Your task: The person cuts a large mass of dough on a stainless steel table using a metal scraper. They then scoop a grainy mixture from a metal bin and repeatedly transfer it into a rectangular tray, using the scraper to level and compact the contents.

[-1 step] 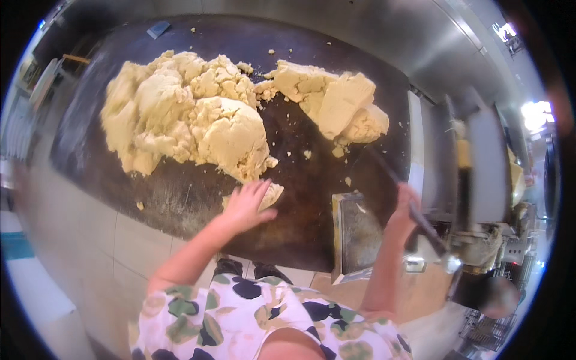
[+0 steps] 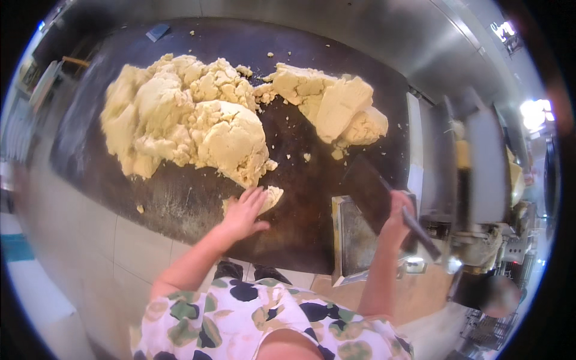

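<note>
My left hand (image 2: 245, 217) lies with fingers stretched out over a small piece of dough (image 2: 273, 198) near the front edge of the dark worktop. It partly hides that piece. Just beyond it sits a big, lumpy heap of pale yellow dough (image 2: 174, 114). My right hand (image 2: 396, 217) is closed round the handle of a cleaver (image 2: 371, 187); its broad dark blade points forward and left, over the worktop beside a metal tray. Past the blade tip rests a second, smaller mass of dough (image 2: 342, 105), with smooth cut-looking faces.
Crumbs of dough are scattered over the dark worktop (image 2: 306, 222). The worn metal tray (image 2: 354, 231) stands at its front right. A blue scraper-like piece (image 2: 158, 32) lies at the far left. Kitchen equipment (image 2: 477, 246) stands on the right.
The cleaver has turned, so its broad side now shows where only a thin edge did. My right hand has shifted slightly left and nearer. My left hand is slightly nearer.
</note>
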The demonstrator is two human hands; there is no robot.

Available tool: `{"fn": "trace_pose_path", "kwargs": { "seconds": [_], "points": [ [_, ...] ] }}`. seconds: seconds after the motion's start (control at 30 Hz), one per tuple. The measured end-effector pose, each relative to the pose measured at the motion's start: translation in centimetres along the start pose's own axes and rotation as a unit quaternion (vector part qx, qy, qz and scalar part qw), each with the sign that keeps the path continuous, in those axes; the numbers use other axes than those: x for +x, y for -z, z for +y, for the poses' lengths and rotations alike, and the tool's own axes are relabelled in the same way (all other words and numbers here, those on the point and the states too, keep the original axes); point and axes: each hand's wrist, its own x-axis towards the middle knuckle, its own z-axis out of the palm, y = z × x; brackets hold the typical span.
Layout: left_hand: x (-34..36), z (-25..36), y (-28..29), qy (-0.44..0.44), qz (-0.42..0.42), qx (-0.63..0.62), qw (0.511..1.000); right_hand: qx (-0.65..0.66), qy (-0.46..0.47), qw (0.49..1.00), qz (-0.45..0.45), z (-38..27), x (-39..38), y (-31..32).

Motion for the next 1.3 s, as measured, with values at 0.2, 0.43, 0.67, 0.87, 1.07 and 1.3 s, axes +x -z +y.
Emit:
{"fn": "trace_pose_path", "kwargs": {
  "seconds": [0.2, 0.43, 0.67, 0.87, 1.07, 1.3],
  "points": [
    [0.8, -0.5, -3.1, 0.005, -0.005, 0.082, 0.997, 0.089, -0.144, 0.985, -0.043, -1.5, -3.7, -1.8],
    [1.1, -1.8, -0.7, 0.091, -0.024, -0.093, 0.991, 0.093, -0.140, 0.986, 0.023, -5.0, -4.4, 1.0],
    [6.3, 2.1, 6.9, 0.154, 0.075, -0.828, 0.534, 0.020, -0.122, 0.989, 0.080, -8.0, -7.8, 3.7],
    [4.6, 2.4, 17.1, -0.067, 0.364, -0.424, 0.827, 0.044, -0.134, 0.987, 0.076, -9.9, -9.6, 1.3],
    [-14.6, -15.1, 12.8, 0.263, 0.394, -0.046, 0.879, 0.065, -0.129, 0.989, 0.031, -11.5, -11.6, -3.8],
    [-27.7, -33.5, 8.5, 0.375, 0.245, -0.011, 0.894, 0.104, -0.096, 0.981, -0.129, -16.4, -17.9, -19.5]
  ]
}}
